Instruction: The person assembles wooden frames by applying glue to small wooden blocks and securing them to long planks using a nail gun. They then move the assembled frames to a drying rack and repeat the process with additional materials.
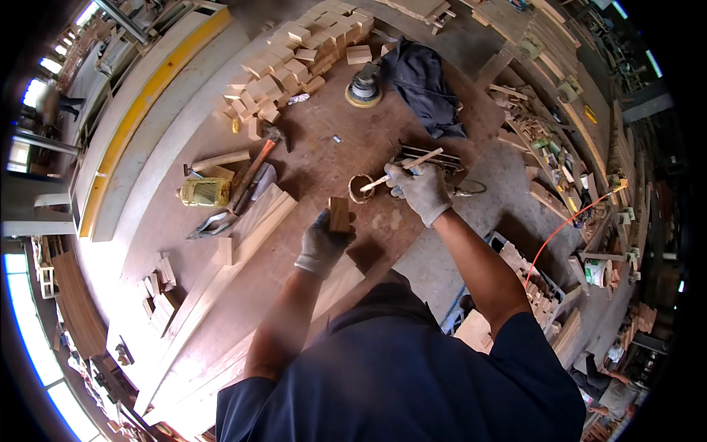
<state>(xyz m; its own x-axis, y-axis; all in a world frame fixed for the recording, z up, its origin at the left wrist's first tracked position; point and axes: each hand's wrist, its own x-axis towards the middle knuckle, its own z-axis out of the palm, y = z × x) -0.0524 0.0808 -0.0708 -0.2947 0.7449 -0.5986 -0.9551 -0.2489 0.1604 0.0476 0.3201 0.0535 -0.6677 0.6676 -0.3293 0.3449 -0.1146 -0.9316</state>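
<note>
My left hand (322,244), in a pale glove with dark fingertips, is closed around a small wooden block (339,214) held upright above the table. Gripped in my gloved right hand (423,191) is a thin, light wooden stick (403,170) that slants down to the left. Its pale lower tip is over the opening of a small round pot (360,184) with a stained rim, just beyond the block. Whether the tip touches what is inside, I cannot tell. Behind my right hand lies a dark metal tool (434,158), partly hidden by the hand and stick.
A large pile of wooden blocks (294,59) covers the far table. Near it are a round sander (364,87) and dark cloth (423,85). To the left lie a hammer (266,147), a yellowish plastic bottle (205,192) and long boards (239,254). An orange hose (560,227) hangs at right.
</note>
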